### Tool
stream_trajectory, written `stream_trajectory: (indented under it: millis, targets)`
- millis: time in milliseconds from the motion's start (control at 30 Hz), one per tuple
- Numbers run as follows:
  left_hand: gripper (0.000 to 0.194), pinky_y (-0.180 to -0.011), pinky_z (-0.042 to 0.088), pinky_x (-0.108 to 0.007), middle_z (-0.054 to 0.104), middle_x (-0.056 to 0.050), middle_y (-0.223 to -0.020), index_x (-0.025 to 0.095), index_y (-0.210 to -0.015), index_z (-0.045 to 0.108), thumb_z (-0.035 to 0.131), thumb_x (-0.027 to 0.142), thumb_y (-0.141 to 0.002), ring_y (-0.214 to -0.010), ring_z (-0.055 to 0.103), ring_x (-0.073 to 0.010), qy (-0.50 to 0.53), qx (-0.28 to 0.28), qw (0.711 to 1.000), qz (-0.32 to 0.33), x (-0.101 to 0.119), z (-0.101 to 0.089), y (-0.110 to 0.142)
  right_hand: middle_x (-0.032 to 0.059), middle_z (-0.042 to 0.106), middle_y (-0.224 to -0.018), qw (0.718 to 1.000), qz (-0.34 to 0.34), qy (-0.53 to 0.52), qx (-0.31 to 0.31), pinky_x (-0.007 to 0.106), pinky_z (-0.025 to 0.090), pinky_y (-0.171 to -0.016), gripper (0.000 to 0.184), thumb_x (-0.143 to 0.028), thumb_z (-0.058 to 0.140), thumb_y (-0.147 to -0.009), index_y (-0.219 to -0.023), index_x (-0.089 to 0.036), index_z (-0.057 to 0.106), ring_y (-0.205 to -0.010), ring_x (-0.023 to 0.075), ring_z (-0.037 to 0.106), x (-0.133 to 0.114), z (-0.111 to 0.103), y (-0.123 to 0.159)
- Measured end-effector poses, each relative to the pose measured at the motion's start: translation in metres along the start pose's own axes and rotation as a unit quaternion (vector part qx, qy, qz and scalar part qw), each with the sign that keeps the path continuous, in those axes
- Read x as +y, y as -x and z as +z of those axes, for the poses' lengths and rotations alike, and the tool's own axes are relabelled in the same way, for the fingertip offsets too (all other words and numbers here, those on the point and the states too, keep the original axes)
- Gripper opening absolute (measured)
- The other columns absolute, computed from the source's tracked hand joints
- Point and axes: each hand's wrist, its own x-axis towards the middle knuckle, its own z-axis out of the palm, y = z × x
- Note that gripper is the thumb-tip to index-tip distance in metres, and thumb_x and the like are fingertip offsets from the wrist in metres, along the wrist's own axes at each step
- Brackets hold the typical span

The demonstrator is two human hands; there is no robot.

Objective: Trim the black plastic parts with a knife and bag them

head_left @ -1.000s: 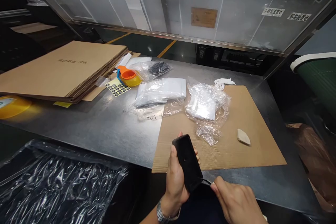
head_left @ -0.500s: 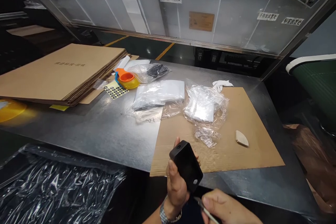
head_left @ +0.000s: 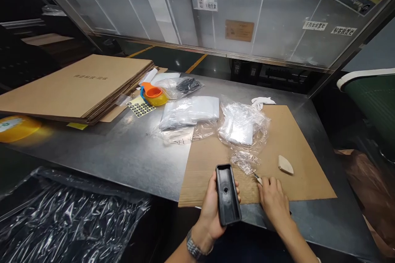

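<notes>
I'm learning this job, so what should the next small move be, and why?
Probably rest the tool on the cardboard and free the right hand: that hand is low there, fingers at the tool's handle, its tip pointing away from the black case, which the left hand supports alone.

Your left hand (head_left: 211, 209) is turned palm upward, its fingers (head_left: 237, 189) curled in a grip, the thumb (head_left: 212, 181) on the opposite side. Your right hand (head_left: 274, 197) shows its back, fingers bent and pointing forward. Both forearms (head_left: 294, 238) come from below.
</notes>
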Motion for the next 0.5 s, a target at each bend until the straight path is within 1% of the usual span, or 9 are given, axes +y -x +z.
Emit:
stream_trajectory:
  millis: [67, 133, 167, 233, 267, 300, 367, 500]
  targets:
    - [0.054, -0.049, 0.048, -0.022, 0.06, -0.008, -0.055, 0.004, -0.073, 0.063, 0.038, 0.051, -0.086, -0.046, 0.056, -0.0125, -0.009, 0.0, 1.0, -0.018, -0.003, -0.002, -0.001, 0.0117, 0.053, -0.089, 0.999, -0.032, 0.009, 0.014, 0.04, 0.04, -0.072, 0.025, -0.033, 0.039, -0.089, -0.096, -0.018, 0.057, -0.086, 0.0269, 0.048, -0.008, -0.008, 0.005]
    - [0.055, -0.049, 0.048, -0.023, 0.061, -0.008, -0.054, 0.004, -0.074, 0.063, 0.039, 0.052, -0.085, -0.045, 0.057, -0.0134, -0.019, 0.002, 0.999, -0.031, -0.007, -0.004, -0.002, 0.0093, 0.053, -0.092, 0.994, -0.101, -0.041, 0.003, 0.037, 0.04, -0.076, 0.023, -0.03, 0.04, -0.09, -0.104, -0.019, 0.056, -0.088, 0.0234, 0.047, -0.022, -0.026, 0.012]
    - [0.056, -0.048, 0.047, -0.023, 0.062, -0.007, -0.054, 0.004, -0.073, 0.063, 0.039, 0.053, -0.085, -0.045, 0.058, -0.0136, -0.021, 0.0, 0.999, -0.042, -0.008, -0.004, -0.002, 0.0075, 0.053, -0.091, 0.985, -0.148, -0.082, -0.014, 0.034, 0.04, -0.075, 0.022, -0.029, 0.04, -0.091, -0.105, -0.021, 0.055, -0.088, 0.0212, 0.048, -0.031, -0.036, 0.016]
    - [0.058, -0.048, 0.046, -0.022, 0.063, -0.008, -0.056, 0.005, -0.07, 0.063, 0.038, 0.056, -0.085, -0.047, 0.059, -0.0136, -0.013, -0.015, 0.996, -0.082, -0.012, -0.004, -0.002, 0.0044, 0.054, -0.087, 0.953, -0.247, -0.16, -0.063, 0.03, 0.04, -0.073, 0.018, -0.029, 0.043, -0.091, -0.101, -0.023, 0.057, -0.084, 0.0182, 0.048, -0.049, -0.054, 0.022]
    - [0.059, -0.049, 0.046, -0.021, 0.064, -0.008, -0.057, 0.005, -0.068, 0.062, 0.038, 0.056, -0.084, -0.049, 0.059, -0.0136, -0.004, -0.026, 0.994, -0.104, -0.014, -0.004, -0.001, 0.0033, 0.054, -0.084, 0.938, -0.286, -0.181, -0.082, 0.03, 0.039, -0.071, 0.017, -0.031, 0.046, -0.091, -0.098, -0.023, 0.059, -0.081, 0.0175, 0.047, -0.057, -0.06, 0.025]
    - [0.058, -0.05, 0.046, -0.021, 0.064, -0.009, -0.058, 0.006, -0.066, 0.062, 0.039, 0.056, -0.084, -0.05, 0.06, -0.0136, 0.005, -0.036, 0.992, -0.121, -0.016, -0.003, 0.0, 0.0023, 0.054, -0.081, 0.927, -0.311, -0.185, -0.096, 0.031, 0.037, -0.07, 0.016, -0.033, 0.048, -0.089, -0.095, -0.023, 0.06, -0.078, 0.0171, 0.047, -0.063, -0.065, 0.027]
    - [0.057, -0.052, 0.046, -0.021, 0.065, -0.009, -0.059, 0.007, -0.065, 0.062, 0.04, 0.055, -0.084, -0.053, 0.06, -0.014, 0.01, -0.051, 0.99, -0.131, -0.019, -0.001, 0.003, 0.0009, 0.054, -0.076, 0.92, -0.333, -0.173, -0.108, 0.032, 0.034, -0.068, 0.018, -0.037, 0.05, -0.088, -0.09, -0.023, 0.061, -0.073, 0.0167, 0.045, -0.072, -0.069, 0.03]
    - [0.05, -0.055, 0.046, -0.022, 0.068, -0.01, -0.065, 0.008, -0.068, 0.064, 0.042, 0.05, -0.086, -0.06, 0.063, -0.0167, -0.003, -0.069, 0.992, -0.106, -0.022, 0.003, 0.01, 0.0003, 0.055, -0.073, 0.923, -0.329, -0.16, -0.114, 0.032, 0.031, -0.068, 0.026, -0.045, 0.049, -0.087, -0.083, -0.022, 0.06, -0.074, 0.0172, 0.045, -0.075, -0.064, 0.03]
